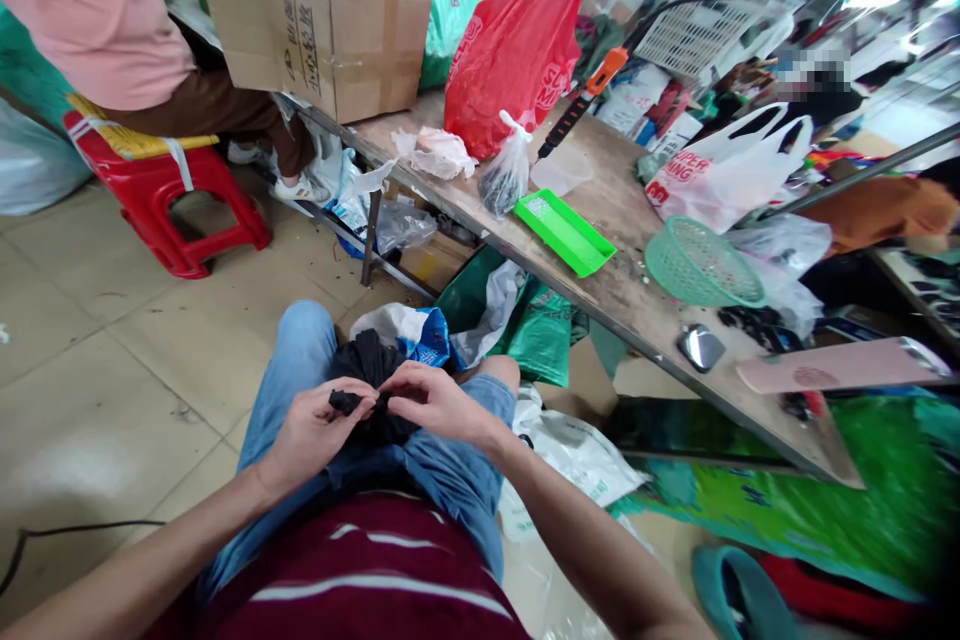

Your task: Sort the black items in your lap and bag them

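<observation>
I sit with blue jeans on and a heap of black fabric [369, 360] on my lap. My left hand [315, 425] is closed, its fingertips pinching a small black piece [345, 402] of that fabric. My right hand [435, 402] is closed too, gripping the same black fabric from the right, the fingertips of both hands almost meeting. Behind the heap lies a white and blue plastic bag [412, 332].
A long wooden table [622, 285] runs on my right with a green tray [564, 232], a green basket [701, 265], a red bag [517, 50], white bags and a cardboard box [322, 20]. A person in pink sits on a red stool [169, 200] at the far left.
</observation>
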Motion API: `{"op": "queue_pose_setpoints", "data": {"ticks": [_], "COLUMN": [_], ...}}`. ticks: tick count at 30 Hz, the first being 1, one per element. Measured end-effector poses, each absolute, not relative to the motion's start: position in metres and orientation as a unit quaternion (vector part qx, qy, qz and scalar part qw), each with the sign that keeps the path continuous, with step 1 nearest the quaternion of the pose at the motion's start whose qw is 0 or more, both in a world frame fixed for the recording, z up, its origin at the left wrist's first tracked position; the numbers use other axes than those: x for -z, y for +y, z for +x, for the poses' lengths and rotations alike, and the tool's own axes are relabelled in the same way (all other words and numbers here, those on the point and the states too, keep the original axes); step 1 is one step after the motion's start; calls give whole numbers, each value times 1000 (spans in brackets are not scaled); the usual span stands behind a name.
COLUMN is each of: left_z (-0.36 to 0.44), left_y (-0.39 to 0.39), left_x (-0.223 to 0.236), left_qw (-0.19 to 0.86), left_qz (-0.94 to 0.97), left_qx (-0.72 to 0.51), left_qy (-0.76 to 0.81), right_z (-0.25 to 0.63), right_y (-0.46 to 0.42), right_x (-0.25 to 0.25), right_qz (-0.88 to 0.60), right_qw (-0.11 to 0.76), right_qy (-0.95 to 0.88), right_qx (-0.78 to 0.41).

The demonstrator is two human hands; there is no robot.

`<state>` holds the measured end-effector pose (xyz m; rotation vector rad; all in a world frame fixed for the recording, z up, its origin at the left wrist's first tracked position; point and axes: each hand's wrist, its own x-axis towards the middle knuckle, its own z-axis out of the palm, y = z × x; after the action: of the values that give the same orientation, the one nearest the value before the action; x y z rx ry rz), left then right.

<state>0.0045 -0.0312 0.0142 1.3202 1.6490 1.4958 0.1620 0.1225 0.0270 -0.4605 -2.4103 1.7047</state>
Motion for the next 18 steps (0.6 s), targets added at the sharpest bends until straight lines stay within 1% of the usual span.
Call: {"op": "queue_pose_setpoints", "data": {"ticks": [4, 6, 8, 11, 13, 14, 18], "left_z": [7, 8, 8, 8, 8, 8, 11], "left_y": [-31, -29, -28, -27, -28, -28, -32], "left_x": [-22, -26, -28, -27, -24, -23, -16], "left_qw": [266, 251, 227, 211, 208, 207, 181], "left_qz": [512, 537, 552, 538, 537, 539, 566], "left_qx": [-546, -536, -530, -528, -523, -518, -500], "left_qy": [608, 600, 603, 623, 629, 631, 630], "right_z": [161, 160, 158, 153, 150, 148, 141], "right_y": [130, 131, 131, 130, 130, 131, 135], "right_x": [-19, -17, -20, -23, -20, -16, 14], "right_qz": [-203, -214, -208, -207, -233, -255, -354], "right_qw": [-4, -32, -8, 92, 126, 123, 54], "right_qy": [-706, -689, -729, -802, -810, -798, -711], "right_qx": [-679, -692, -653, -553, -524, -532, -605]}}
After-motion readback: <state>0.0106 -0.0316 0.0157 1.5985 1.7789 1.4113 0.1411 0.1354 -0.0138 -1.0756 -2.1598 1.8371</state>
